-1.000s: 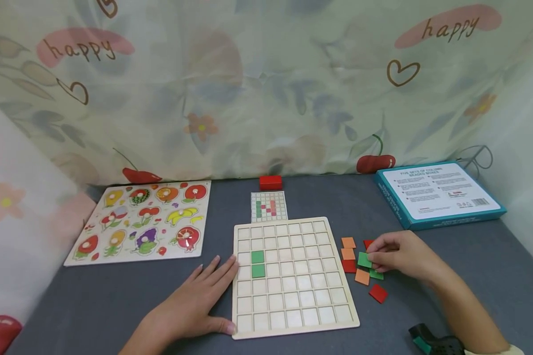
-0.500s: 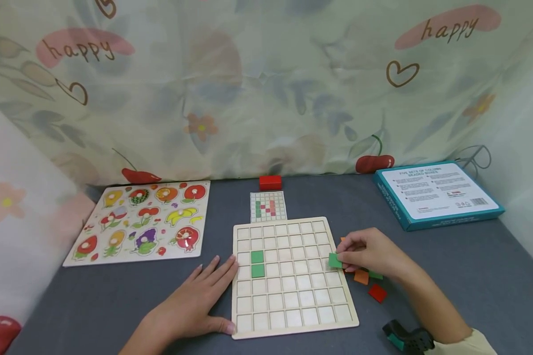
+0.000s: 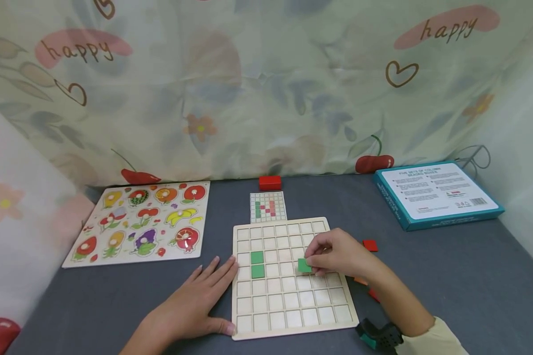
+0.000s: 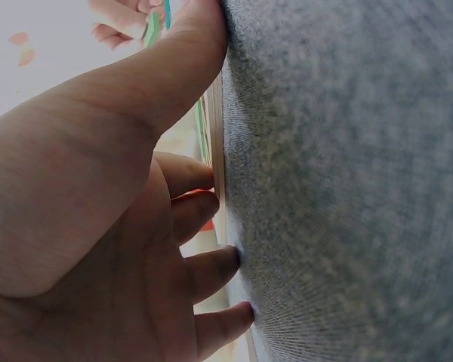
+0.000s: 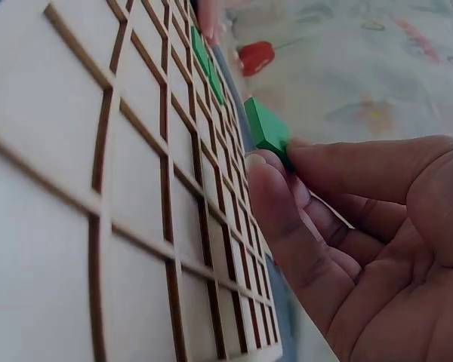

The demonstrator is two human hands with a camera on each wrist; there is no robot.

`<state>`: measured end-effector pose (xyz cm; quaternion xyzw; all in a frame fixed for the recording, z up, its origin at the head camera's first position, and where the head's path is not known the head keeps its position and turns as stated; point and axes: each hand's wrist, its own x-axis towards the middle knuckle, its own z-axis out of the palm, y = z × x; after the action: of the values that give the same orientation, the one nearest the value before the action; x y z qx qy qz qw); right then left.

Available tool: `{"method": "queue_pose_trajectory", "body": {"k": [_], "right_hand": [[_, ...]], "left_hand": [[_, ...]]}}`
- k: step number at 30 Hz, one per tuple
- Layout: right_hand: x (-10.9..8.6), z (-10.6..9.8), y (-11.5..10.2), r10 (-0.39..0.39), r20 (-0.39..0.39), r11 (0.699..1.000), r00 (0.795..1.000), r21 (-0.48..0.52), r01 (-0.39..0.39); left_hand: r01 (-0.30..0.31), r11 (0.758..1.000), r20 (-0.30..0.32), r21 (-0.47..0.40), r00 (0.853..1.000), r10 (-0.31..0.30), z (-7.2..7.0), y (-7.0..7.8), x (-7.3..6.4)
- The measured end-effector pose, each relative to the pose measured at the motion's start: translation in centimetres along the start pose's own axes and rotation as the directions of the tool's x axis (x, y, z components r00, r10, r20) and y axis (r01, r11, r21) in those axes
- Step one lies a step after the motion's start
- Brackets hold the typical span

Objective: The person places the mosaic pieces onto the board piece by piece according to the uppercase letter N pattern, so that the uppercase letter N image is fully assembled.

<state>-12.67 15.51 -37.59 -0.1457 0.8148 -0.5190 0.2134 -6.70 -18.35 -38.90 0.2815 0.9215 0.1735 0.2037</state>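
A pale wooden grid board (image 3: 273, 301) lies in front of me, with two green square tiles (image 3: 257, 264) set one below the other in its second column. My right hand (image 3: 337, 254) pinches another green tile (image 3: 304, 266) between thumb and fingertips, over the right half of the board. In the right wrist view that held tile (image 5: 266, 124) is tilted, above the grid's ridges. My left hand (image 3: 191, 301) rests with spread, straight fingers along the board's left edge, thumb at the lower left corner. The left wrist view shows its fingertips (image 4: 238, 260) against the board's side and the cloth.
Behind the board lies a small pattern card (image 3: 268, 207) with a red block (image 3: 270, 183) beyond it. A fruit puzzle board (image 3: 139, 224) is at left, a teal box (image 3: 439, 197) at back right. Red tiles (image 3: 370, 245) and orange ones lie right of the board, partly hidden by my forearm.
My right hand has carried the green tile leftward from the loose tiles to above the board. My left hand has stayed at the board's edge.
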Motion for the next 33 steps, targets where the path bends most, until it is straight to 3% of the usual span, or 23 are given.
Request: {"method": "queue_pose_trajectory", "body": {"k": [16,22,29,33], "right_hand": [[2.7,5.5,-2.1,-0.081,0.096,0.995,0.992,-0.044,0.085],[3.2,7.3,-2.5,-0.076,0.113,0.992,0.991,-0.094,0.087],[3.4,8.1,-2.7,-0.156,0.106,0.955,0.982,-0.239,0.177],[3.2,8.3,-2.8,-0.187,0.110,0.942,0.976,-0.263,0.210]], "left_hand": [[-0.007,1.000,-0.008,0.005,1.000,0.007,0.0,0.0,-0.1],[-0.013,1.000,-0.014,-0.002,1.000,0.013,0.0,0.0,-0.1],[-0.017,1.000,-0.019,-0.006,1.000,0.017,0.0,0.0,-0.1],[-0.013,1.000,-0.015,-0.007,1.000,0.013,0.0,-0.1,-0.1]]}}
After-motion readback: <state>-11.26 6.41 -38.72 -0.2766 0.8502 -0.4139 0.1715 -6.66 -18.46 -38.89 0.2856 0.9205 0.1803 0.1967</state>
